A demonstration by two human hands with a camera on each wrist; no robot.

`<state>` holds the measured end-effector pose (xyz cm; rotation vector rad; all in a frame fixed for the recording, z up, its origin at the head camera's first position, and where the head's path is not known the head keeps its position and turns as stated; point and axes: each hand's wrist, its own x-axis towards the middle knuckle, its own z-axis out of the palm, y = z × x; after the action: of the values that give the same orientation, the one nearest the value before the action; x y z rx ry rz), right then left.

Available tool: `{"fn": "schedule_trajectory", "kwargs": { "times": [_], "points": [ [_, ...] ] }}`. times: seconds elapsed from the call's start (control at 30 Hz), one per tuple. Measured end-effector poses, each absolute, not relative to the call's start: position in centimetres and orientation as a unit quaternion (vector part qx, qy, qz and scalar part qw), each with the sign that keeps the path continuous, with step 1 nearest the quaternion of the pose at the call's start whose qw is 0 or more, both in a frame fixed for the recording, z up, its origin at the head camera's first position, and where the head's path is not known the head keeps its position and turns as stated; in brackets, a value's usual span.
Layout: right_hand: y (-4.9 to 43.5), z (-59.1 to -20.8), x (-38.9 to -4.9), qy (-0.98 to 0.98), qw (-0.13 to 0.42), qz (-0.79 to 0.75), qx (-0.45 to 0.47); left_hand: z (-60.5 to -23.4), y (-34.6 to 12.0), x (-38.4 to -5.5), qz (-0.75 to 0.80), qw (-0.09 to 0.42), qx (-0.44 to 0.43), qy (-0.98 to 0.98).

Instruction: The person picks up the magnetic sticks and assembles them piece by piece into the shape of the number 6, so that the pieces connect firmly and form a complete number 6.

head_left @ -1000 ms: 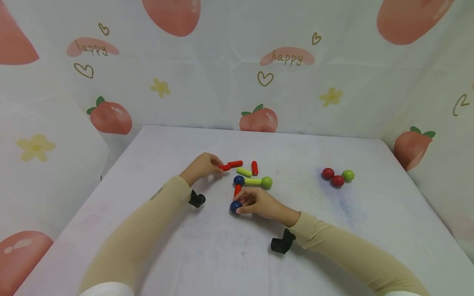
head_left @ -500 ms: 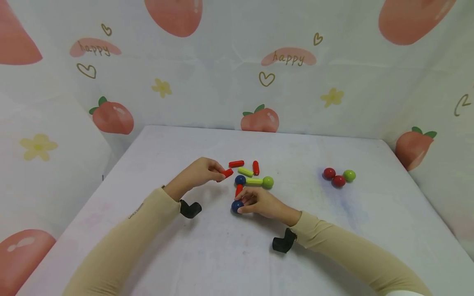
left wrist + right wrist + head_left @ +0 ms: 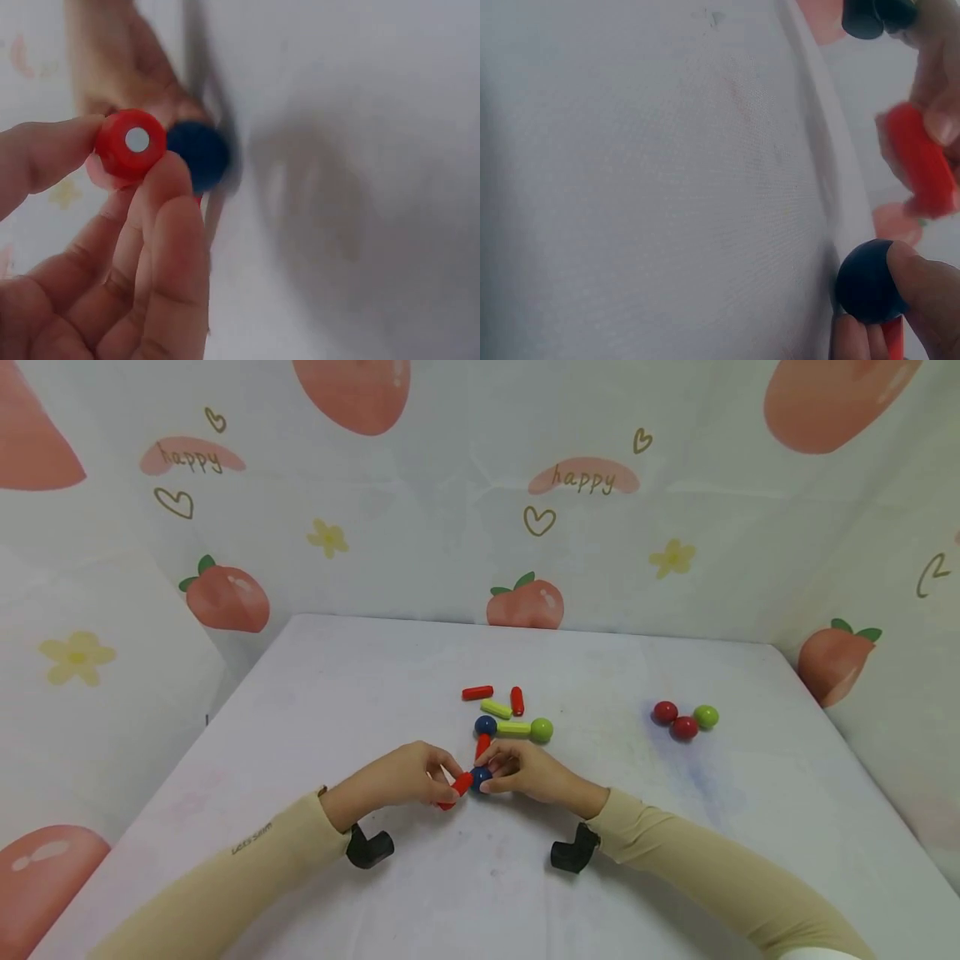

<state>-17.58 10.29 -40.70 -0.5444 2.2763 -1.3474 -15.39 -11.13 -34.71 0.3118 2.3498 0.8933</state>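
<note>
Between thumb and fingers my left hand (image 3: 411, 777) pinches a red magnetic rod (image 3: 129, 148); a pale round disc shows on its end in the left wrist view. My right hand (image 3: 534, 772) holds a dark blue ball (image 3: 871, 283) low at the table. A second red rod (image 3: 483, 747) runs from that ball up to another blue ball (image 3: 486, 726). From there a yellow-green rod (image 3: 513, 727) reaches a green ball (image 3: 542, 729). The held rod's upper end is right at the near blue ball in the head view, while a gap shows in the right wrist view.
Beyond the joined pieces lie a loose yellow-green rod (image 3: 496, 708) and two red rods, one flat (image 3: 477, 692) and one pointing away (image 3: 517, 701). Two red balls (image 3: 684, 727) and a green ball (image 3: 706, 717) sit together at the right. A printed cloth (image 3: 420, 527) hangs behind the table.
My left hand has picked the red rod from beside the loose rods and brought it nearer, down to the blue ball. My right hand has stayed on that ball.
</note>
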Motion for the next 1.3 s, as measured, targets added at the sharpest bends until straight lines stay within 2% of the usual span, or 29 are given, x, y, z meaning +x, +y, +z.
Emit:
{"fn": "schedule_trajectory", "kwargs": {
  "times": [0.5,0.93,1.3],
  "points": [
    [10.4,-40.6,-17.5,0.820,0.220,-0.489,-0.197,-37.6,-10.0,-13.5,0.349,0.333,0.103,0.870],
    [10.4,-40.6,-17.5,0.816,0.220,-0.494,-0.204,-38.0,-9.5,-14.2,0.416,0.359,0.053,0.834],
    [10.5,-40.6,-17.6,0.815,0.213,-0.493,-0.215,-38.5,-8.9,-14.7,0.439,0.360,0.030,0.823]
  ]
}}
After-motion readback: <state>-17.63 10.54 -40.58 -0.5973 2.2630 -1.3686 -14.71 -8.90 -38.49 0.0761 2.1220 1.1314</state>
